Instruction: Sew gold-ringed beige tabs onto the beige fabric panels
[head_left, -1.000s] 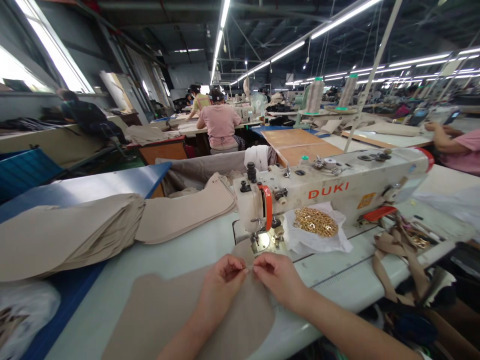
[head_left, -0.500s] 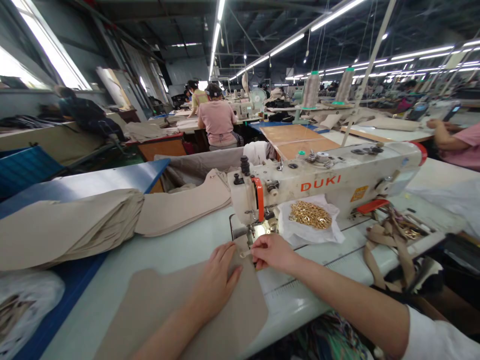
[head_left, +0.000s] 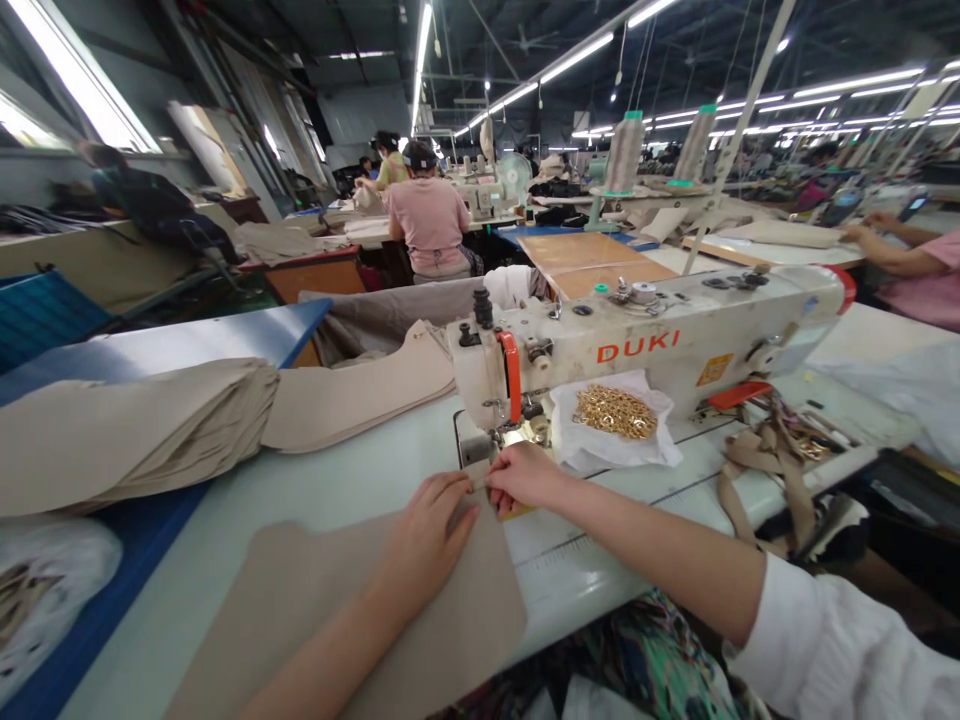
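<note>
A large beige fabric panel (head_left: pixel 450 620) lies on the sewing machine bed under my left hand (head_left: pixel 427 530). That hand rests flat on it, fingers stretched toward the needle area and thumb apart. My right hand (head_left: pixel 525 478) is closed in a pinch at the panel's upper edge, just in front of the presser foot. Between the two hands a small beige fabric tab (head_left: pixel 480 474) shows, its right end hidden by my right fingertips. The white sewing machine (head_left: pixel 637 345) stands directly behind, its needle area lit and partly covered by my right hand.
Gold metal clasps (head_left: pixel 615 411) lie on white cloth beside the machine arm. Beige straps (head_left: pixel 772 470) hang at the right. Stacked beige panels (head_left: pixel 135 430) and a plastic bag (head_left: pixel 52 590) are at the left. A co-worker in pink (head_left: pixel 429 220) sits ahead.
My right hand has shifted slightly left and up toward my left fingertips, bringing the tab to the panel's edge. A small ring visible on it earlier is now hidden. The view has shifted slightly.
</note>
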